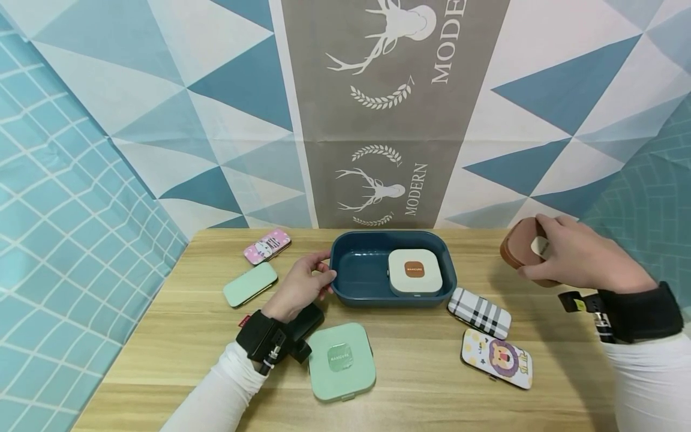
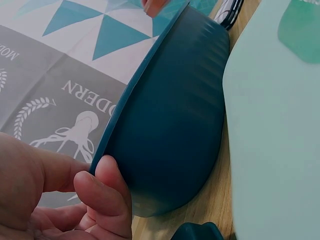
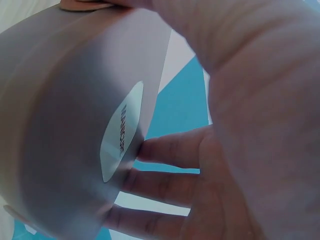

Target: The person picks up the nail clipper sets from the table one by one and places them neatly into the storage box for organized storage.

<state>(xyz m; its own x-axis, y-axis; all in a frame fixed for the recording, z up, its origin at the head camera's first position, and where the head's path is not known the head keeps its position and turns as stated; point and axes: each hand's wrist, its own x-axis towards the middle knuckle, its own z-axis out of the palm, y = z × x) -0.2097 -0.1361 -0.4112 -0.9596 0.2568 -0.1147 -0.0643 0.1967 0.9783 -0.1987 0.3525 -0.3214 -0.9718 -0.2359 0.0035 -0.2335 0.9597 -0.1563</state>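
My left hand [image 1: 303,284] pinches the left rim of a dark blue oval tub [image 1: 358,295]; the left wrist view shows thumb and fingers at the tub's edge [image 2: 165,125]. Inside the tub, toward its right end, lies a cream manicure case [image 1: 399,273] with a brown label. Off to the right, my right hand [image 1: 585,252] holds a brown manicure case [image 1: 522,240] tilted above the table. In the right wrist view, several fingers [image 3: 165,187] press along one side of that case [image 3: 70,130], near its pale label.
A green square manicure case [image 1: 341,384] lies in front of the tub, beside a dark case [image 1: 309,321] partly under the left wrist. Pink [image 1: 267,246] and mint [image 1: 251,284] slim cases lie left; plaid [image 1: 479,312] and lion-print [image 1: 496,359] ones lie right. A patterned cloth [image 1: 372,126] hangs behind.
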